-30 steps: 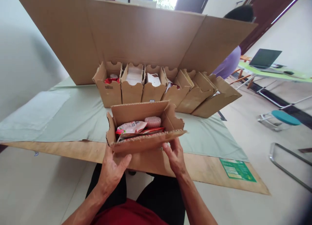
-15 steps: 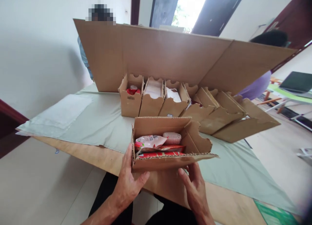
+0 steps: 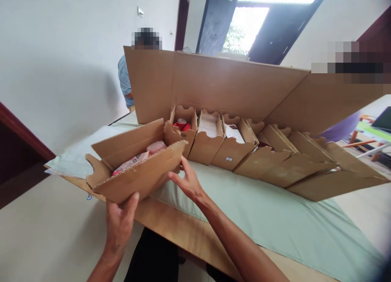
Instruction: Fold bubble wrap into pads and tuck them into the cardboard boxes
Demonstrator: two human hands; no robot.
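Both hands support an open-topped cardboard box [image 3: 146, 174], tilted above the left part of the table. My left hand [image 3: 120, 217] grips its lower near side, thumb on the front wall and the other fingers hidden beneath. At the box's right end, my right hand [image 3: 187, 180] holds the corner, with some fingertips out of sight. Inside lie a pink-and-white packet [image 3: 130, 165] and a clear plastic container [image 3: 156, 147]. Behind and to the right stands a row of similar cardboard boxes [image 3: 233, 154]; the leftmost contains red items [image 3: 182, 125].
A tall cardboard panel [image 3: 226, 78] stands behind the row. Pale green cloth [image 3: 244, 208] covers much of the wooden table [image 3: 171, 221]. A person in a blue sleeve [image 3: 124, 76] is beyond the panel at left; another in purple [image 3: 342, 125] is at right.
Both hands have carried the box from the front middle to the left and turned it. The camera view has shifted, and the row now appears farther right.
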